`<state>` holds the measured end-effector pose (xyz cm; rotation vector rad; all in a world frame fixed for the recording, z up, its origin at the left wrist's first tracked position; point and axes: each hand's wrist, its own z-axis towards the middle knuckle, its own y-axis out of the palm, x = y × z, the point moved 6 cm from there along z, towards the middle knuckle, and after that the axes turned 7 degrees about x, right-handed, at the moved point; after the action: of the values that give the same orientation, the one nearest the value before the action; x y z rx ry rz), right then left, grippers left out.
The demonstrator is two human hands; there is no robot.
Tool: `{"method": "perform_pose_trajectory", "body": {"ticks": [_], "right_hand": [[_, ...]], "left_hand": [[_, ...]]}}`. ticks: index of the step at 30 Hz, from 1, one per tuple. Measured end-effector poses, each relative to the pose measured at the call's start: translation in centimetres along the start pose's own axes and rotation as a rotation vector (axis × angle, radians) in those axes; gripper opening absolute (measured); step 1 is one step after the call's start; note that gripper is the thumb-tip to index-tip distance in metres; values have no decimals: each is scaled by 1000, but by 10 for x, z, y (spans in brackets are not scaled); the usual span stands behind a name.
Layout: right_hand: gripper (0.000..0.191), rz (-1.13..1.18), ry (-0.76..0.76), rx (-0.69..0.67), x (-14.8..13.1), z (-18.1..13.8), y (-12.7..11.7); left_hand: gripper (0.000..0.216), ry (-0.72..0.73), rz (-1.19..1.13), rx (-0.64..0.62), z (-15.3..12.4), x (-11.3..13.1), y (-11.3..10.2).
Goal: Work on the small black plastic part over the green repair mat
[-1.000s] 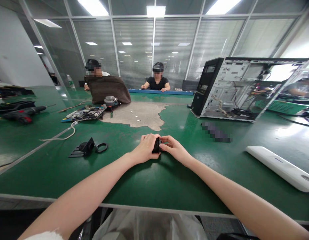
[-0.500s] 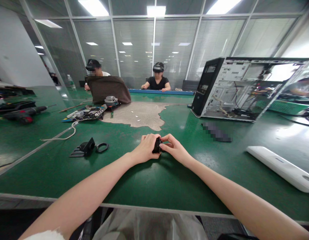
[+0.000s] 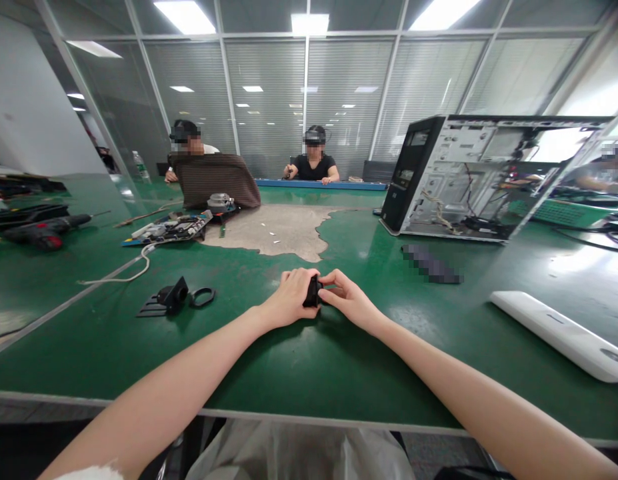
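Observation:
Between my hands, just above the green table, is a small black boxy part whose exact kind I cannot make out. My left hand wraps around its left side, palm down. From the right, the thumb and fingers of my right hand pinch its right end, and the fingertips partly hide it. To the left on the table lie a black bracket with slotted prongs and a black oval ring beside it.
An opened computer case stands at the back right. A long white device lies at right, near a blurred dark object. A circuit board and a power drill are at left. Two people sit across the table.
My hands keep almost the same grip on the black part. The whole view has shifted very slightly. Across the table, one person's hand has moved a little.

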<state>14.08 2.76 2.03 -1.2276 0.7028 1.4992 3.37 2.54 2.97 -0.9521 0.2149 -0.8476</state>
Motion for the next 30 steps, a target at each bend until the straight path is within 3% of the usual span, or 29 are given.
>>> {"method": "perform_pose_trajectory", "body": {"ticks": [6,13,18,23,30], "right_hand": [[27,-30,47,72,6,4,-3],[27,22,-5,-40,1,0,-1],[20,28,6,2,2,1,-1],[27,-4,37,53,7,4,-3],[28,40,6,-24,2,2,-1]], "left_hand": [[54,-5,-9,2,0,1,-1],[54,0,1,-5,0,1,1],[55,0,-1,-1,0,1,0],[53,-8,-13,-3,0,1,0],[54,-10,-11,-3,0,1,0]]}}
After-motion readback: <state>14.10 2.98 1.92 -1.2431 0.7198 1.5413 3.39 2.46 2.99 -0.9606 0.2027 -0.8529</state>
